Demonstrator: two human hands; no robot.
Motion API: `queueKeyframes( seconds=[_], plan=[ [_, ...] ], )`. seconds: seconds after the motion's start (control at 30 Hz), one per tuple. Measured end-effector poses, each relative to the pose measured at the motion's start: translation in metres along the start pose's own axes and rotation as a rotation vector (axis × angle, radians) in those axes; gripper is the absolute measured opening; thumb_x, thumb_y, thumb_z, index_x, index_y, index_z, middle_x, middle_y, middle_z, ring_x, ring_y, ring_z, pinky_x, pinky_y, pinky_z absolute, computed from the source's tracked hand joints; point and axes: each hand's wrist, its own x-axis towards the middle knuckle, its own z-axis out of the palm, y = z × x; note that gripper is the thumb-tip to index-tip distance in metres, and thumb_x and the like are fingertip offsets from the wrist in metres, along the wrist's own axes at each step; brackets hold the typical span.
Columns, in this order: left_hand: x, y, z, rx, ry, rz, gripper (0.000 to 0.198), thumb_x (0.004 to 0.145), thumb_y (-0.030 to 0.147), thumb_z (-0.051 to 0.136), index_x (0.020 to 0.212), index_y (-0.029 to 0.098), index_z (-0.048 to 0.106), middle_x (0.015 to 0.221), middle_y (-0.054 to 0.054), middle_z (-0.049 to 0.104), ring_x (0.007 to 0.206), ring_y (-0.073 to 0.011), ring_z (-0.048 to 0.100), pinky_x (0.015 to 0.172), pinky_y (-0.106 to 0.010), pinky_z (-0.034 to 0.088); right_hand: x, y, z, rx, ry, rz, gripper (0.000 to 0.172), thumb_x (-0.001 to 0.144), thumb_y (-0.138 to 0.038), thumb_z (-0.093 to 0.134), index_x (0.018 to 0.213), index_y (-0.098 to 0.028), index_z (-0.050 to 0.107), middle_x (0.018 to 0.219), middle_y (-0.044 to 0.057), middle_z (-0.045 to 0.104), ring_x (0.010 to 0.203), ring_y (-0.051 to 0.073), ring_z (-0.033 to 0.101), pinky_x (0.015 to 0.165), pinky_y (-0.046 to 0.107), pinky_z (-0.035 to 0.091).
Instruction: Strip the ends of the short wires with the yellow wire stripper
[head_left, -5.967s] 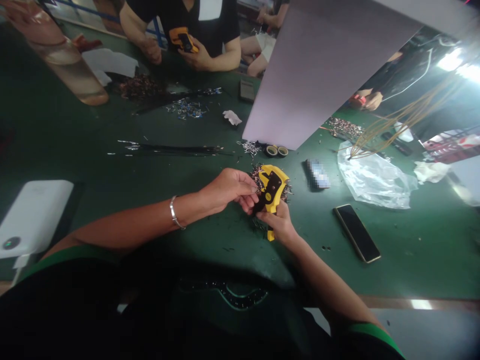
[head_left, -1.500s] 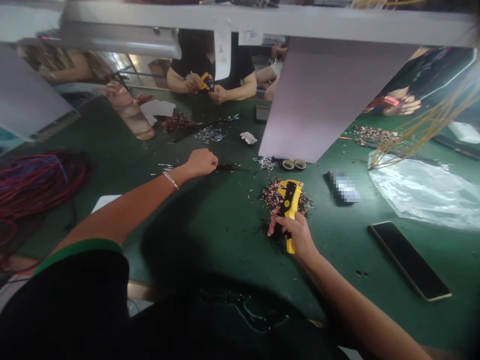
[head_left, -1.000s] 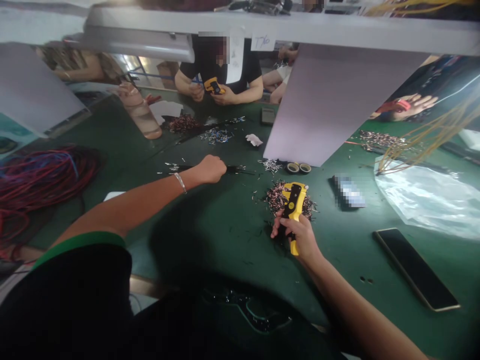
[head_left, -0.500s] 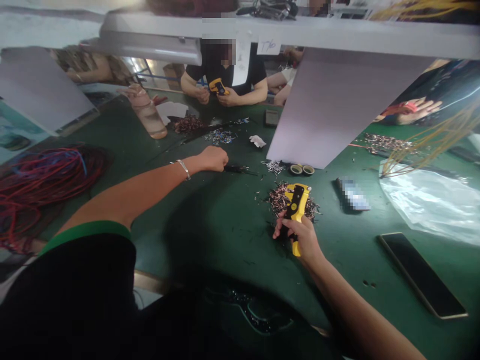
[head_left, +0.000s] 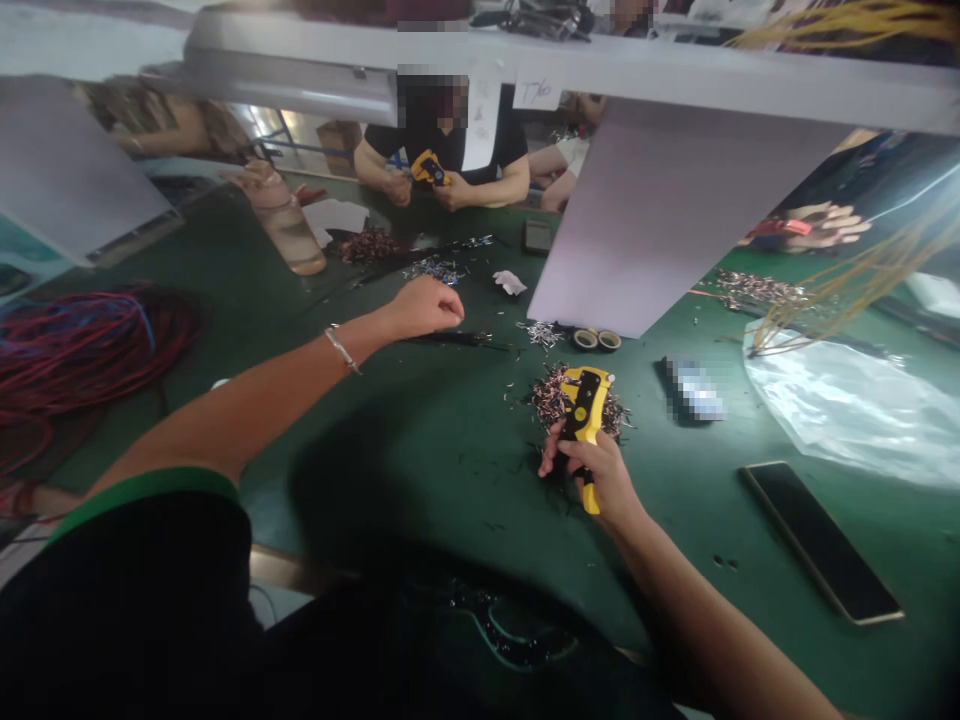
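Note:
My right hand [head_left: 604, 470] is wrapped round the handles of a yellow and black wire stripper [head_left: 586, 405]. Its head lies over a heap of short copper-coloured wire offcuts [head_left: 551, 395] on the green table. My left hand [head_left: 426, 305], with a bracelet at the wrist, is closed with its fingers curled; what they hold, if anything, is hidden. Just below that hand lies a bundle of thin black wires [head_left: 457, 339] with bare ends pointing right. Behind the hand is a scatter of blue and silver bits [head_left: 442, 270].
Two tape rolls [head_left: 596, 340] and small silver pieces [head_left: 544, 333] lie by a white upright panel [head_left: 675, 210]. At right are a phone [head_left: 821, 540] and a clear plastic bag [head_left: 847, 400]. Red and blue wire coils [head_left: 82, 350] fill the left. Across the table a co-worker holds another stripper [head_left: 429, 168].
My left hand has risen off the black wires and turned slightly, its fingers still curled. My right hand keeps the wire stripper in nearly the same place. The view has shifted slightly.

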Motion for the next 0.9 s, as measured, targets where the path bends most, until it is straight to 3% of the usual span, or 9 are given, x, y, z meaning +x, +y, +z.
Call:
queueKeyframes(
  seconds=[0.1,0.23,0.43,0.73,0.9],
  plan=[
    [-0.019,0.022,0.021,-0.345,-0.011,-0.077,0.022,0.069,0.027,0.064,0.082,0.013,0.075,0.061,-0.004,0.064,0.053,-0.0108,0.053,0.057,-0.028,0.041,0.002,0.0,-0.002,0.038,-0.066,-0.012,0.022,0.067,-0.021,0.064,0.089,-0.018,0.061,0.064,0.0,0.065,0.055,0.021,0.063,0.057,0.037,0.052],
    [-0.039,0.048,0.046,-0.6,-0.085,-0.121,0.01,0.067,0.023,0.067,0.073,0.015,0.071,0.059,-0.002,0.062,0.048,-0.0072,0.046,0.049,-0.024,0.036,0.005,0.0,-0.007,0.049,-0.169,-0.035,0.023,0.067,-0.017,0.065,0.09,-0.017,0.062,0.067,0.001,0.067,0.058,0.021,0.064,0.061,0.039,0.053],
    [-0.047,0.067,0.058,-0.73,-0.11,-0.204,0.003,0.07,0.016,0.067,0.067,0.014,0.068,0.059,-0.003,0.061,0.046,-0.0066,0.043,0.045,-0.025,0.031,0.005,-0.001,-0.008,0.063,-0.239,-0.055,0.027,0.07,-0.016,0.065,0.097,-0.017,0.063,0.074,0.002,0.07,0.065,0.021,0.066,0.068,0.039,0.053],
    [-0.053,0.075,0.072,-0.871,-0.193,-0.307,0.004,0.072,0.014,0.063,0.07,0.015,0.067,0.056,-0.002,0.058,0.043,-0.0059,0.039,0.044,-0.026,0.027,0.005,-0.006,-0.011,-0.03,-0.238,-0.052,0.028,0.071,-0.018,0.069,0.098,-0.017,0.063,0.079,0.003,0.071,0.069,0.02,0.066,0.072,0.038,0.052],
    [-0.055,0.076,0.076,-0.897,-0.172,-0.288,0.005,0.071,0.019,0.064,0.072,0.015,0.067,0.056,-0.001,0.057,0.043,-0.0051,0.038,0.043,-0.025,0.024,0.006,-0.007,-0.014,-0.019,-0.271,-0.016,0.033,0.069,-0.018,0.072,0.101,-0.017,0.063,0.084,0.004,0.071,0.072,0.021,0.068,0.074,0.04,0.052]
  ],
)
